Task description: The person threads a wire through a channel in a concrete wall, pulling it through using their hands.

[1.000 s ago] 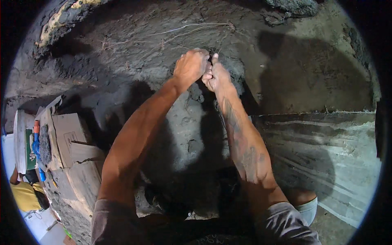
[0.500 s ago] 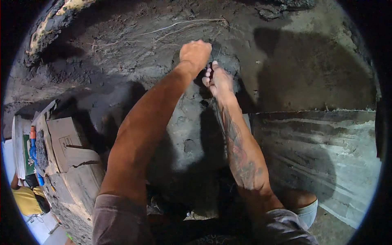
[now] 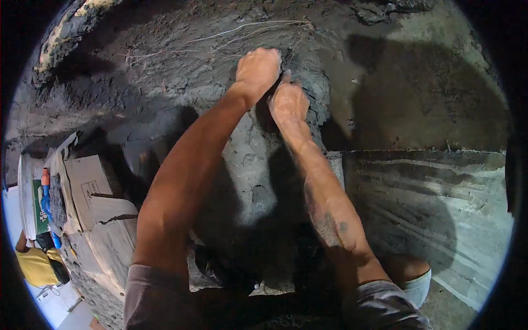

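My left hand is closed in a fist against the rough, dark grey clay-like surface. Just below and to its right, my right hand is closed too, back of the hand up, its thumb pointing toward the left fist. Whatever the fingers grip is hidden between the two hands; only a dark gap shows there. Thin pale wires or strands run across the surface beyond my hands, and a few fine ones rise from near the right hand.
A torn cardboard box stands at the left, beside a blue tube with an orange end. At the right is a grey slab with pale streaks. Far lower left, a person in yellow is partly visible.
My right hand has rolled over, from fingers showing around a dark object to the back of the hand facing up. The left fist has shifted slightly left and away from me.
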A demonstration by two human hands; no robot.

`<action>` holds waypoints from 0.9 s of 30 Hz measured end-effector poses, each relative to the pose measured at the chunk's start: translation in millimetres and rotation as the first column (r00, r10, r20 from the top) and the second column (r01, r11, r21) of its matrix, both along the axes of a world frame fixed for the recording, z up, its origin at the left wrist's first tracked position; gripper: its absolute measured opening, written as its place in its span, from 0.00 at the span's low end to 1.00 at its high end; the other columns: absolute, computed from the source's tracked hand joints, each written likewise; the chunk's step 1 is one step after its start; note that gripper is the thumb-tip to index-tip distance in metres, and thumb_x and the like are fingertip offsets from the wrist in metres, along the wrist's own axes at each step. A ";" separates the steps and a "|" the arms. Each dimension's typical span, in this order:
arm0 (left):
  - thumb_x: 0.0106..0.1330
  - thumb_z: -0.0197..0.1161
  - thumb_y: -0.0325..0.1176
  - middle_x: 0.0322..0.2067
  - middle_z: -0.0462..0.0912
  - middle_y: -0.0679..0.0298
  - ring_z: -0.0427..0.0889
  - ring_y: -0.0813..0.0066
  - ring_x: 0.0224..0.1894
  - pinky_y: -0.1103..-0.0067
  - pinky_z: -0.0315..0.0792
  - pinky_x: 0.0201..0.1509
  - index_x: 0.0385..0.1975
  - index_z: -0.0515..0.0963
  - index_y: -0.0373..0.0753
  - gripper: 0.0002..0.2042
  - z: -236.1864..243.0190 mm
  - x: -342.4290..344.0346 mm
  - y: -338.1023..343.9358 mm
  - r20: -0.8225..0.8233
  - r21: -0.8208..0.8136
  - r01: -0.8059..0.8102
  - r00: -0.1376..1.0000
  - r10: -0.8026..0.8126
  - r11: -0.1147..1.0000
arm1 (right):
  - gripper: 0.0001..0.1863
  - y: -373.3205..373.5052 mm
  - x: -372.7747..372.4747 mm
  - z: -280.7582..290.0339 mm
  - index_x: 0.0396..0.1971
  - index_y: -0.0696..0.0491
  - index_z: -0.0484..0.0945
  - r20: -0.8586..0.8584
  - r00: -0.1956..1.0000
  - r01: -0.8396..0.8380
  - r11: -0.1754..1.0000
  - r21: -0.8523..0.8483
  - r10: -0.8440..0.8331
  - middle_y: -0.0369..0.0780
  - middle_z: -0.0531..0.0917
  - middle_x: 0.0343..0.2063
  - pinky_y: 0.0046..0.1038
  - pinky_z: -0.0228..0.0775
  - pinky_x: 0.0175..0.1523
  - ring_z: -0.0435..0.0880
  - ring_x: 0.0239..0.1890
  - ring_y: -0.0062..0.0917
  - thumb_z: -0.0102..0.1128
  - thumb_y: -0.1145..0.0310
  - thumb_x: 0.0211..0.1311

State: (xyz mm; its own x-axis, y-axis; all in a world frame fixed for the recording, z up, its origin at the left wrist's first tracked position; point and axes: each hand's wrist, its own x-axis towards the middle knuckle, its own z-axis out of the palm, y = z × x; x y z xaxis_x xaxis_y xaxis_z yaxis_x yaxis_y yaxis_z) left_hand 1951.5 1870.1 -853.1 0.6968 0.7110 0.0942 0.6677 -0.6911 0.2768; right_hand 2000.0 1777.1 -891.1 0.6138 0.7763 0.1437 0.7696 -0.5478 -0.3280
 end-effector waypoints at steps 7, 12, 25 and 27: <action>0.62 0.53 0.36 0.34 0.81 0.46 0.81 0.46 0.38 0.59 0.75 0.46 0.45 0.80 0.47 0.14 -2.5 -7.8 5.8 0.212 -0.120 -0.040 0.975 0.065 0.992 | 0.18 17.2 14.3 27.4 0.36 0.60 0.82 -0.079 0.988 -0.150 0.963 -0.223 0.135 0.48 0.83 0.38 0.38 0.75 0.47 0.83 0.42 0.40 0.41 0.67 0.63; 0.62 0.53 0.35 0.33 0.82 0.47 0.81 0.46 0.38 0.60 0.74 0.48 0.43 0.80 0.45 0.13 2.3 -7.3 4.8 0.349 -0.204 -0.025 0.932 0.096 0.979 | 0.18 26.7 19.6 12.2 0.36 0.59 0.82 -0.105 0.988 -0.140 0.957 -0.254 0.117 0.49 0.83 0.40 0.39 0.75 0.48 0.83 0.43 0.42 0.40 0.67 0.64; 0.62 0.54 0.35 0.35 0.81 0.47 0.80 0.46 0.40 0.62 0.74 0.49 0.42 0.81 0.43 0.12 16.8 -26.1 1.8 0.297 -0.251 -0.065 0.945 0.140 0.966 | 0.17 34.2 24.8 -0.6 0.34 0.62 0.79 -0.232 0.969 -0.100 0.994 -0.034 0.090 0.56 0.81 0.35 0.40 0.74 0.48 0.81 0.42 0.47 0.58 0.63 0.52; 0.62 0.54 0.35 0.35 0.81 0.47 0.80 0.46 0.40 0.62 0.74 0.49 0.42 0.81 0.43 0.12 13.1 -23.5 1.7 0.286 -0.264 -0.065 0.947 0.143 0.962 | 0.17 35.1 22.3 1.4 0.34 0.62 0.78 -0.222 0.972 -0.092 0.994 -0.053 0.078 0.57 0.81 0.34 0.40 0.73 0.49 0.81 0.42 0.48 0.59 0.63 0.51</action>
State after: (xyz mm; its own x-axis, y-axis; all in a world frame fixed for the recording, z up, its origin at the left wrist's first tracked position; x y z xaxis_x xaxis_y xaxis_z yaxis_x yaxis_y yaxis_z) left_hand 1928.0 1871.8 -840.0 0.5844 0.8055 0.0985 0.5909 -0.5056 0.6287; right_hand 2022.4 1812.2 -889.6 0.5563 0.8301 -0.0371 0.7275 -0.5082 -0.4609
